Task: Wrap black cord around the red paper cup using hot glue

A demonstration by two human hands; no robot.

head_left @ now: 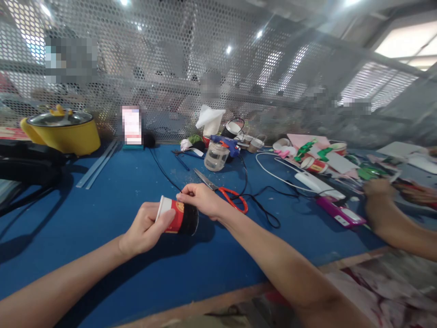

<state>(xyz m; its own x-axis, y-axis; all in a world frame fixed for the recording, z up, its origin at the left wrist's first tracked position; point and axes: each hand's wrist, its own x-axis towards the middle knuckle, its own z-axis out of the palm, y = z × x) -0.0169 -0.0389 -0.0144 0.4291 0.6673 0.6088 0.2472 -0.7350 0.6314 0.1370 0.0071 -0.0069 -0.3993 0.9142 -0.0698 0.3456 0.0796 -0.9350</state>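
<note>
A red, white and black paper cup lies tilted on its side above the blue table, its white rim to the left and its black end to the right. My left hand is wrapped round the rim end, thumb along the red band. The fingers of my right hand are pinched together at the cup's upper side; whether they hold something small there I cannot make out. Just beyond my right wrist lie scissors with red handles, blades apart.
Behind stand a clear jar, a blue glue gun and a phone. A yellow pot is at left. Cables, a purple power strip, cups and paper scraps lie right, beside another person's arm. Perforated metal backs the blue table.
</note>
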